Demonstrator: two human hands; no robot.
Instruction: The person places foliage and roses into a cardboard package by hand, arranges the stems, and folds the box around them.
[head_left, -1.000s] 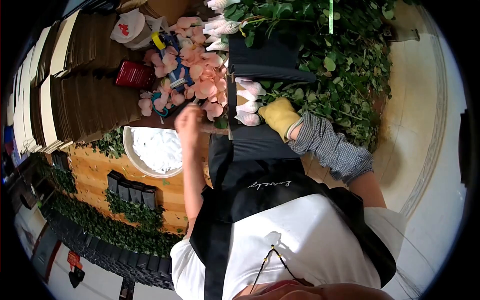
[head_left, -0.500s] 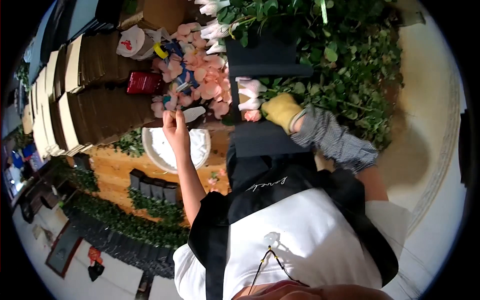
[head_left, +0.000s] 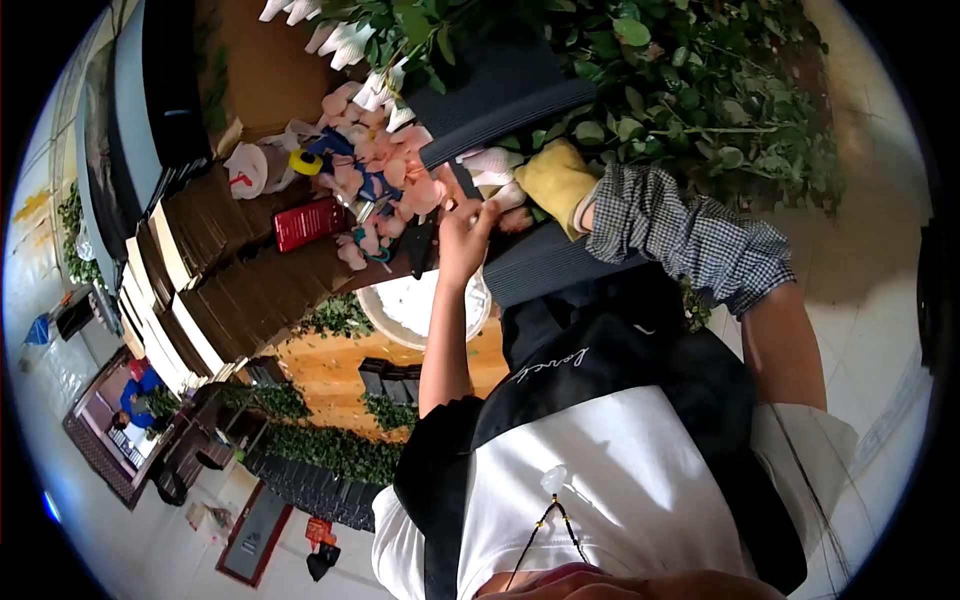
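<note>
My bare left hand (head_left: 463,242) is closed, its fingertips pinched at a white mesh sleeve (head_left: 506,196), which they partly hide. Close beside them is a pink rose (head_left: 515,220). My right hand, in a yellow glove (head_left: 556,186), is closed near the rose head; its grip on the stem is hidden by the glove. Another white-sleeved rose (head_left: 488,163) lies just beyond, at the edge of dark corrugated sheet (head_left: 560,262). A second dark sheet (head_left: 500,115) covers part of the bunch farther up.
Leafy stems (head_left: 720,110) are heaped at the right. Loose pink petals (head_left: 400,160) and a red box (head_left: 308,224) lie at the left, by stacked cardboard (head_left: 250,310). Below my left forearm stands a white tub (head_left: 378,318) of white sleeves. More sleeved roses (head_left: 350,45) lie at the top.
My left hand, with the white mesh sleeve, has moved right from beside the petals to the rose. My gloved right hand stays by the rose. The camera view has turned and shifted.
</note>
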